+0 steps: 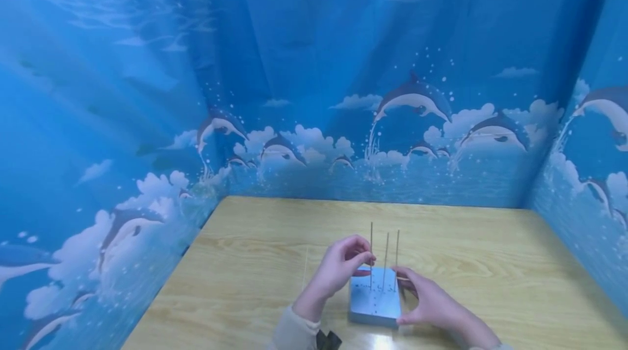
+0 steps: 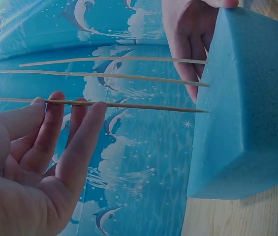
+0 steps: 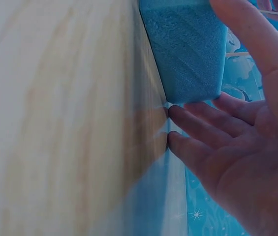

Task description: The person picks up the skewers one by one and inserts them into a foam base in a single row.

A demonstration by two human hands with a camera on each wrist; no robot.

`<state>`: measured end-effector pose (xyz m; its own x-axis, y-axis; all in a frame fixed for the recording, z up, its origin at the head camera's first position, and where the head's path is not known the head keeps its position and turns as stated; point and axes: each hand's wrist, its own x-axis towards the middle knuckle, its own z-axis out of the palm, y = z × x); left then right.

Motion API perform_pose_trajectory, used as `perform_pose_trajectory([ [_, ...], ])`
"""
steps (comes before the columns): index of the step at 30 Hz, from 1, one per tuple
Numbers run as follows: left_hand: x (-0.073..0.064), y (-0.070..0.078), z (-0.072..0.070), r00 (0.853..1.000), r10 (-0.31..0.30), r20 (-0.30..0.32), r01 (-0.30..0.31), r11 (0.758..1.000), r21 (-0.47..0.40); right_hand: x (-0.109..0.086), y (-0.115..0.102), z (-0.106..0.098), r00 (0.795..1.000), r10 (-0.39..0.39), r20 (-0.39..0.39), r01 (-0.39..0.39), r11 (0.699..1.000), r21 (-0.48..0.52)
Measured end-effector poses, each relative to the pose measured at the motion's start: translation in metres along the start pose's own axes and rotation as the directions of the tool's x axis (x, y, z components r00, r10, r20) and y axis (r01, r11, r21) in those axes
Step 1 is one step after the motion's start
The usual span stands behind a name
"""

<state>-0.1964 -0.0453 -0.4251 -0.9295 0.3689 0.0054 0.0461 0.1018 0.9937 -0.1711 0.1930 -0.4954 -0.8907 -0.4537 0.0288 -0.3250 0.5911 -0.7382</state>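
A blue foam block [image 1: 387, 309] lies on the table, its top dotted with small dark holes. Two thin wooden skewers [image 2: 129, 76] stand upright in it. My left hand [image 1: 338, 268] pinches a third skewer [image 2: 151, 107] between thumb and fingertips, above the block's left part. That skewer is upright, and its pointed tip is right at the top face in the left wrist view. On the block's right side, my right hand [image 1: 432, 303] grips it, thumb at the near corner and fingers [image 3: 202, 118] around the far end.
The wood-grain table [image 1: 245, 263] extends around the block. Blue curtains [image 1: 314, 94] printed with dolphins and clouds enclose its back and sides. A dark bow [image 1: 327, 340] shows at my left sleeve.
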Motion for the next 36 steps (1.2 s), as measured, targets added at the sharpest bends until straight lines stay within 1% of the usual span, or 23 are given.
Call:
perform_pose_trajectory([
  [9,-0.0025,-0.0021,-0.0005,1.0,-0.001,0.001,0.001,1.0,0.011,0.001,-0.0035,0.0009,1.0,0.019,-0.003,-0.019,1.0,-0.003],
  [16,-0.0007,-0.0021,-0.0006,0.999,-0.025,-0.022,0.026,1.0,0.018,0.0025,-0.0028,-0.0001,1.0,0.023,-0.008,-0.023,1.0,-0.002],
  [20,0.0013,-0.0032,-0.0001,0.999,-0.031,-0.033,0.031,0.999,0.025,0.0038,-0.0021,-0.0018,1.0,0.008,-0.013,-0.008,1.0,-0.012],
  [27,0.0024,-0.0042,0.0025,0.999,-0.041,-0.024,0.042,0.998,0.039,0.0048,-0.0007,-0.0031,1.0,-0.013,-0.009,0.013,1.0,-0.025],
  [36,0.0015,-0.0073,0.0038,0.999,-0.049,0.0,0.049,0.998,0.034,0.0027,0.003,-0.001,1.0,0.018,-0.009,-0.018,1.0,-0.023],
])
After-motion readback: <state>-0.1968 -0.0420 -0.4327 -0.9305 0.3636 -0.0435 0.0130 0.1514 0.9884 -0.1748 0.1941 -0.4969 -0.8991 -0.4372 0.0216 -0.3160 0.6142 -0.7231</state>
